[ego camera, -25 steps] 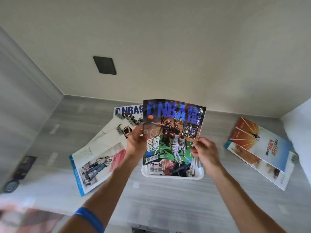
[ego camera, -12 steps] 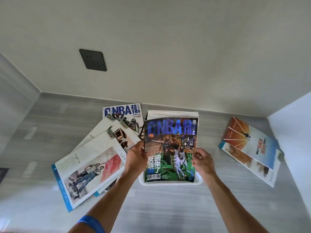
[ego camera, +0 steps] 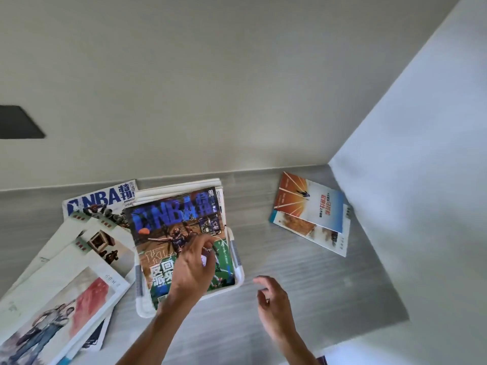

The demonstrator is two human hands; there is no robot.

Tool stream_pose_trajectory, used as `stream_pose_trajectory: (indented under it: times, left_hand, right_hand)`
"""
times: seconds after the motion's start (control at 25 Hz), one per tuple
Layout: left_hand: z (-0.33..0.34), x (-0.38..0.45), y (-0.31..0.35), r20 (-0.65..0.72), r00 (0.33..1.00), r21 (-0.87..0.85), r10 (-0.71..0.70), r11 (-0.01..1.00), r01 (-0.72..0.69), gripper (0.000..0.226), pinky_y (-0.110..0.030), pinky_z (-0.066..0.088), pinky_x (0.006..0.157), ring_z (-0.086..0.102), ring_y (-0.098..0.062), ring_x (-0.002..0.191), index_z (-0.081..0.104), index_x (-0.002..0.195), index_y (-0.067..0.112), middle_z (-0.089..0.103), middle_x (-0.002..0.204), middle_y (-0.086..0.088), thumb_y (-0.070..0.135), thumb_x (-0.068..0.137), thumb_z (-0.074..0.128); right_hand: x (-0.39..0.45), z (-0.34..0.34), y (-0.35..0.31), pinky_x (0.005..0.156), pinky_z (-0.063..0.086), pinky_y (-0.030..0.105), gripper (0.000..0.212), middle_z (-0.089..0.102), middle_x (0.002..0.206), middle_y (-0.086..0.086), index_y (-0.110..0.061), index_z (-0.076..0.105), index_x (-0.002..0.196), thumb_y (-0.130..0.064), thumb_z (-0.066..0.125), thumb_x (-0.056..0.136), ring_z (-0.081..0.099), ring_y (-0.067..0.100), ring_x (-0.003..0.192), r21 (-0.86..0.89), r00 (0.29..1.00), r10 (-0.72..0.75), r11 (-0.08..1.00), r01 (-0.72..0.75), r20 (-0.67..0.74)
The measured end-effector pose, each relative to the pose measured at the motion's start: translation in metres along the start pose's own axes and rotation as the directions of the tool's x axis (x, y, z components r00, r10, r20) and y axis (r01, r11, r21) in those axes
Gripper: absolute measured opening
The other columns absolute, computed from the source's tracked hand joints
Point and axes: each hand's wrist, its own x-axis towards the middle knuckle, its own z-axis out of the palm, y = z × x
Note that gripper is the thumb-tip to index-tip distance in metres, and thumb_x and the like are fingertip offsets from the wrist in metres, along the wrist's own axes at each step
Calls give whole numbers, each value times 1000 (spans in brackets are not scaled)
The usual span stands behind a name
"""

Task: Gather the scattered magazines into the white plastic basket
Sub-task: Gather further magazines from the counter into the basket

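A blue and green NBA magazine (ego camera: 168, 225) lies flat on top of other magazines in the white plastic basket (ego camera: 237, 270) at the middle of the grey table. My left hand (ego camera: 191, 270) rests over the cover with its fingers spread and grips nothing. Clear of the basket, my right hand (ego camera: 271, 296) hovers open over the bare table to its right. Another NBA magazine (ego camera: 97, 201) and several white art magazines (ego camera: 66, 299) lie fanned out left of the basket. Two orange and blue booklets (ego camera: 311, 206) lie stacked at the right.
The grey table (ego camera: 329, 285) sits in a corner, with a beige wall behind it and a white wall (ego camera: 421, 180) on the right. A dark wall plate (ego camera: 18, 122) shows at the far left.
The NBA magazine went down from my two hands into the basket. Both hands let go of it, and my right hand moved away to the right. The view swung right.
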Motion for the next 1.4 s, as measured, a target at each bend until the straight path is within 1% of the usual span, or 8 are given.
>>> stream_pose_trajectory:
  times: [0.24,0.44,0.6,0.84,0.96,1.12,1.24,1.4]
  left_hand:
    - [119,13,60,218,976,28,-17,1000,11,41,-23,45,87,59,-12,102,58,124,17,65,121,-1,8,84,59]
    - [189,21,81,235,967,60,-102,994,91,42,-23,44,90,59,-13,111,58,126,20,62,126,3,10,84,58]
    - [198,12,81,237,953,89,-190,981,173,39,-24,46,92,57,-9,111,59,124,21,63,125,5,11,86,57]
    - [191,1,81,211,940,120,-267,962,246,35,-25,49,87,61,-9,103,63,119,19,67,119,4,8,85,58]
    - [189,-3,82,190,944,130,-270,960,249,34,-22,47,84,61,-8,101,64,116,20,67,117,6,8,84,58]
    - [186,-14,83,174,940,136,-293,953,272,34,-18,46,83,61,-8,101,65,116,20,67,118,6,9,85,58]
    - [179,-26,80,174,943,138,-284,955,262,33,-17,45,85,60,-7,104,64,115,23,67,118,8,11,85,57]
    - [164,-32,72,175,943,148,-282,955,258,32,-22,48,88,61,-9,104,64,114,23,66,117,9,10,85,57]
  right_hand:
    - [101,-109,67,90,52,35,36,65,125,5,-15,59,123,-12,62,86,65,24,105,-163,999,-2,987,-7,-53]
    - [213,-172,98,104,39,53,64,30,156,12,-15,32,142,-25,63,87,36,35,137,-465,1000,9,885,-1,14]
    - [221,-170,127,111,30,52,85,12,163,7,-15,15,150,-53,56,86,17,35,146,-674,991,34,736,65,133]
    - [127,-136,144,71,51,44,63,59,121,3,-17,58,116,-34,84,61,61,31,95,-702,936,-267,622,348,228]
    - [136,-143,135,70,59,47,71,64,122,18,-6,60,120,-28,88,58,64,38,104,-739,953,-192,601,304,236]
    - [147,-146,121,47,59,38,57,69,105,29,4,66,104,-12,89,54,72,40,78,-862,932,-155,355,362,327]
    - [148,-144,118,57,61,45,63,67,106,30,4,62,116,-12,85,59,70,43,78,-882,930,-127,295,366,344]
    - [168,-152,114,95,43,53,80,54,125,16,-4,41,133,-37,71,67,55,35,113,-867,892,-200,225,445,406]
